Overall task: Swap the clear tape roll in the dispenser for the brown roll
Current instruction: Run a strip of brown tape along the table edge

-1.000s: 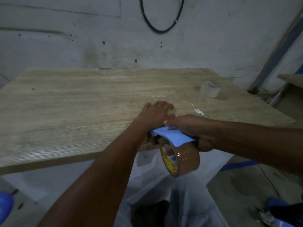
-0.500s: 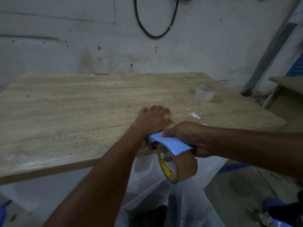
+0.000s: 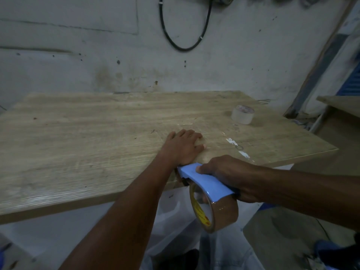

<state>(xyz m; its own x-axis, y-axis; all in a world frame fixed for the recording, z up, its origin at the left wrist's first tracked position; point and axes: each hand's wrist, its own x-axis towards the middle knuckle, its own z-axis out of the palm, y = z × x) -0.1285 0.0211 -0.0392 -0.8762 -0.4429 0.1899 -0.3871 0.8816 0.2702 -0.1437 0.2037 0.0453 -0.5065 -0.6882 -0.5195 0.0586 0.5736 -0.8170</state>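
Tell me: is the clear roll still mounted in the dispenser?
No, the clear roll sits alone on the table, while the blue dispenser carries the brown roll.

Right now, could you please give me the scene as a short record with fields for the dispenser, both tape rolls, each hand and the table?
dispenser: blue dispenser, at the table's near edge, brown roll mounted
brown roll: brown roll, hanging below table level, off the edge
clear roll: clear roll, lying flat on the table, far right, untouched
left hand: left hand, palm down, pressed flat on the table
right hand: right hand, gripping the dispenser
table: wooden table, against the wall
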